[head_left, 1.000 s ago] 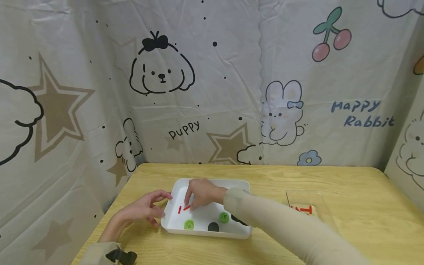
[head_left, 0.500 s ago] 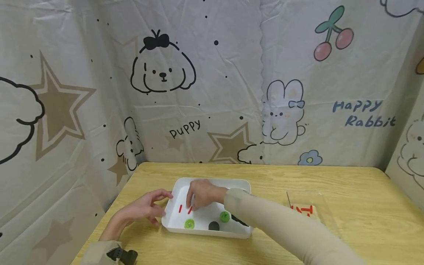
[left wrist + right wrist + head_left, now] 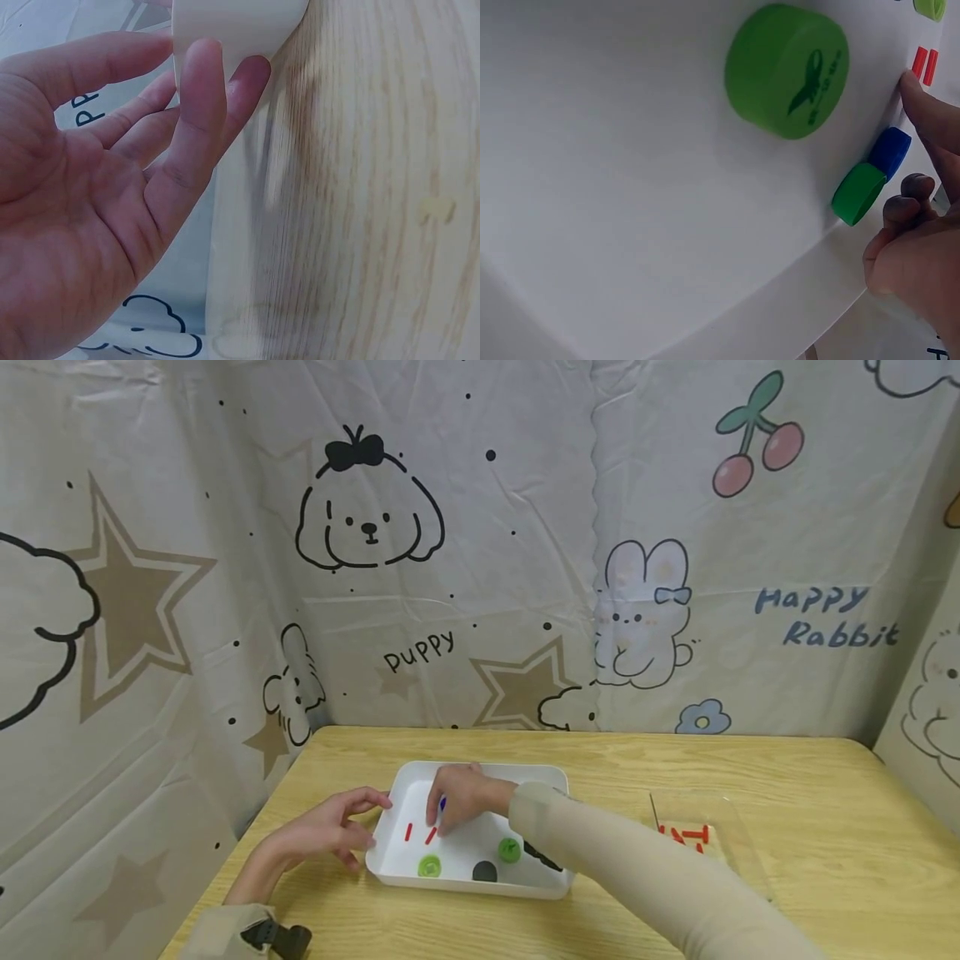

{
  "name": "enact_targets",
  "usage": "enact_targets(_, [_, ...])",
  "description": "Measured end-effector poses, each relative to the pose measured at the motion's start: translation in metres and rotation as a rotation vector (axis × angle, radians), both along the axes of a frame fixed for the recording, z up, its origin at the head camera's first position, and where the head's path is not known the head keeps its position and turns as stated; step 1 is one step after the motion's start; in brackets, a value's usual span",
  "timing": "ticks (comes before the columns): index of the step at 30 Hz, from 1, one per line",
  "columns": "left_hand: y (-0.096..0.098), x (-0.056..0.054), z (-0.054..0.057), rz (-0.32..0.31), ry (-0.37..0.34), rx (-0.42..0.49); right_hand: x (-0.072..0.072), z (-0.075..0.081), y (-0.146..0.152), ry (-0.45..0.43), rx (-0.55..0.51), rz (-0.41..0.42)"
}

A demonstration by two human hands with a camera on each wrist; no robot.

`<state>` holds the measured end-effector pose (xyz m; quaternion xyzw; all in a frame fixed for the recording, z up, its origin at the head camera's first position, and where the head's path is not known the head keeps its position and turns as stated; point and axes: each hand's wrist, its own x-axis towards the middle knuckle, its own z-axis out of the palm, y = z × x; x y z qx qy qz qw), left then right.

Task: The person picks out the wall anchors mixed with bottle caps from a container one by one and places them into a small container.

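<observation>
In the head view, my right hand [image 3: 459, 795] is inside the white tray [image 3: 397, 878], fingers pointing down. One fingertip is beside a red stick [image 3: 431, 836]; whether it touches is unclear. A second red stick [image 3: 408, 832] lies to its left, roughly parallel. The right wrist view shows a blue cap [image 3: 889, 153] and a dark green cap [image 3: 859, 193] near that hand's bent fingers, nothing visibly pinched. My left hand [image 3: 330, 827] is at the tray's left side, its loosely bent fingers touching the outer wall [image 3: 232, 26] in the left wrist view.
Also in the tray are a light green cap [image 3: 429, 866], a green printed cap [image 3: 509, 850] and a dark round piece [image 3: 484, 871]. To the right, a clear container [image 3: 738, 835] with several red sticks [image 3: 693, 835] is on the wooden table [image 3: 600, 760].
The red stick by my right hand has turned from a shallow slant to a steeper one. That hand has shifted slightly right, and some blue now shows under it. My left hand stays put.
</observation>
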<state>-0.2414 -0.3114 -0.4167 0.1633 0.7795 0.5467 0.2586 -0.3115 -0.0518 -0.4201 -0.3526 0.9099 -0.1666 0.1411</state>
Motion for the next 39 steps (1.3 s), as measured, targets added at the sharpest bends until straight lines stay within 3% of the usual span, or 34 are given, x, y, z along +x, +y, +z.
enact_targets(39, [-0.0005,-0.0018,-0.0025,0.019,0.003,-0.009,0.0032,0.0009,0.004,0.045,-0.024,0.095])
